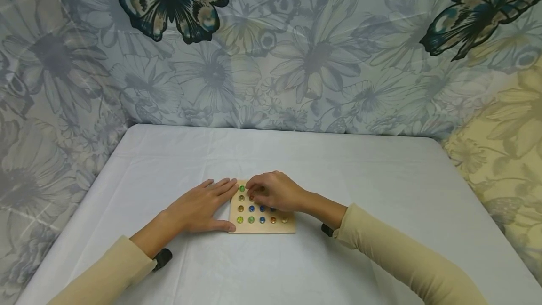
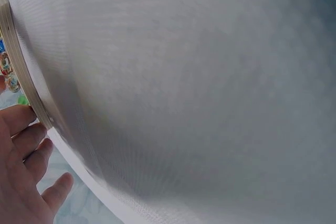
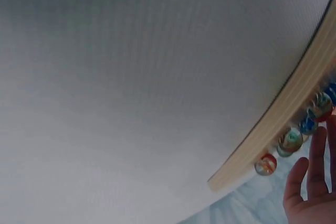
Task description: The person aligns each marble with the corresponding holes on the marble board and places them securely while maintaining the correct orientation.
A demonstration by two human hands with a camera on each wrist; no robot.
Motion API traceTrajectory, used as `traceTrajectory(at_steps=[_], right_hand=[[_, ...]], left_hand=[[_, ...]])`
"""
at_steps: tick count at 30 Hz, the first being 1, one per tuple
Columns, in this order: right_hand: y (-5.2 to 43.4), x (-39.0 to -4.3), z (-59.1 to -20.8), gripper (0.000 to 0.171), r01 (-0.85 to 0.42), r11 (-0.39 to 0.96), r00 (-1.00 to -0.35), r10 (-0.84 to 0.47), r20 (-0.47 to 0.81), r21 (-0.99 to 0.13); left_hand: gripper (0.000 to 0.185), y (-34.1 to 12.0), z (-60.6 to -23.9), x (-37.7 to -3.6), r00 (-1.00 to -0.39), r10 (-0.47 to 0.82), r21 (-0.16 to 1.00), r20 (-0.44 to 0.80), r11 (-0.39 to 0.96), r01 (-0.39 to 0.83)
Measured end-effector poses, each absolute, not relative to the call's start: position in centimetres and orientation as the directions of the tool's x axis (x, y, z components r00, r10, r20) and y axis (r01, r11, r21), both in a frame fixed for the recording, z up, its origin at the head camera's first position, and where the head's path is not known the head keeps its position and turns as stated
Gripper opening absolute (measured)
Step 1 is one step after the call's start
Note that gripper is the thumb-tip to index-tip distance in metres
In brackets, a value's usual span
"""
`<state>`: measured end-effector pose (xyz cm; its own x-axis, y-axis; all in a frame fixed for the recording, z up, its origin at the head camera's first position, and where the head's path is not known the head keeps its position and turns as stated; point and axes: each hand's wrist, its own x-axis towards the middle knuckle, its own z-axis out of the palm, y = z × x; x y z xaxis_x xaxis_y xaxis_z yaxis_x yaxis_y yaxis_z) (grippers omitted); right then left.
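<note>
**Ana:** Butterflies and big pale flowers all over the curtain (image 1: 296,51) at the back, and in front of it a table (image 1: 381,192) under a plain white cloth.

**Ben:** Dead centre near the front edge sits a small wooden board (image 1: 262,227), square, lying flat, with rows of glass marbles (image 1: 251,220) seated in its holes: green, blue, orange, yellow.

**Ana:** Left hand (image 1: 199,208) is flat on the cloth, fingers straight, fingertips against the board's left edge, thumb by the near corner. That grip is wide, holding nothing.

**Ben:** The left wrist view agrees: fingers (image 2: 23,145) stretched out beside the board's rim.

**Ana:** Right hand (image 1: 275,192) is over the far rows, fingers curled down, tips bunched at a marble near the back left. Narrow grip, but whether it actually has that marble pinched, I cannot tell; the knuckles hide it.

**Ben:** Right wrist view shows the board's edge (image 3: 283,114) side-on with marbles (image 3: 290,140) lined along it, and fingers (image 3: 317,161) just beside them.

**Ana:** Both sleeves (image 1: 406,258) are beige, with a dark strap at each wrist.
</note>
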<state>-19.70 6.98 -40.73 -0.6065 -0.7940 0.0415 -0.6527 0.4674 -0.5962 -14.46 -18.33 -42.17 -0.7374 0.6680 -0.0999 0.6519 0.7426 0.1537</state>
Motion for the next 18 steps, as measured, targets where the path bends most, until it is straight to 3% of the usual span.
traceTrajectory(at_steps=[12,18], right_hand=[[12.1,-20.7,-39.0,0.042,-0.602,0.582,-0.714,-0.698,0.043,-0.547],[16.8,-21.1,-39.6,0.052,-0.595,0.665,-0.780,-0.613,0.126,-0.452]], left_hand=[[0.096,-18.3,-42.2,-14.3,-0.758,0.637,0.179,-0.142,0.769,0.613],[0.084,-18.9,-42.1,-14.8,-0.824,0.565,0.129,-0.040,0.821,0.557]])
